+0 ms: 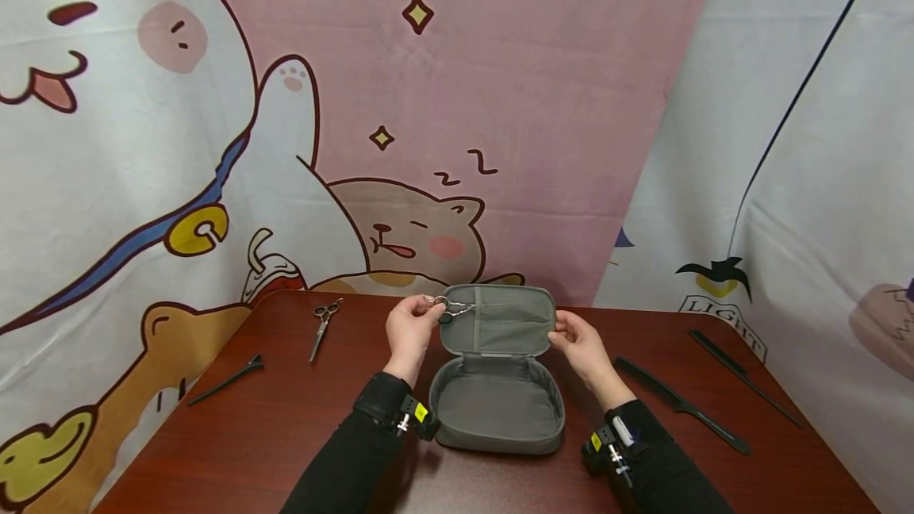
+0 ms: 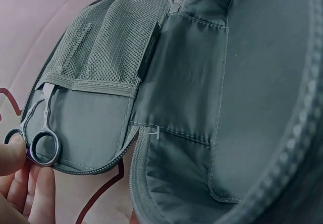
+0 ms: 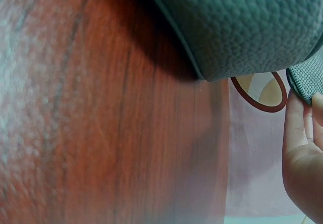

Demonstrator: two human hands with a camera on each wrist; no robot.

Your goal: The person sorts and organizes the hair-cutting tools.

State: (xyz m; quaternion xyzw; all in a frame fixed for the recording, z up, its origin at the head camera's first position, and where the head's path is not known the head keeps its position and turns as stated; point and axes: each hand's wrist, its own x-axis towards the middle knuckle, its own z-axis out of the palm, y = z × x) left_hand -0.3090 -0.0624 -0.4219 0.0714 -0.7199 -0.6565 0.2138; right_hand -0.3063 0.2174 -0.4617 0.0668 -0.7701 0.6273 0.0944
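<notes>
A grey zip case (image 1: pixel 500 444) stands on the table with its lid (image 1: pixel 457 335) raised and its main compartment bare. My left hand (image 1: pixel 414 329) pinches the finger rings of silver scissors (image 2: pixel 46 133) at the lid's left edge. Their blades run under the hem of the mesh pocket (image 2: pixel 116 37) inside the lid, where most of their length is hidden. Across from it, my right hand (image 1: pixel 580 343) holds the lid's right edge between thumb and fingers. In the right wrist view, those fingers (image 3: pixel 295 123) grip the lid's corner beyond the case's pebbled side.
Another pair of scissors (image 1: pixel 324 327) and a slim black clip-like item (image 1: pixel 227 381) lie on the left. A wide black handled comb (image 1: pixel 678 401) and a thin tail comb (image 1: pixel 739 371) lie on the right. A printed cloth (image 1: pixel 543 101) hangs behind the table.
</notes>
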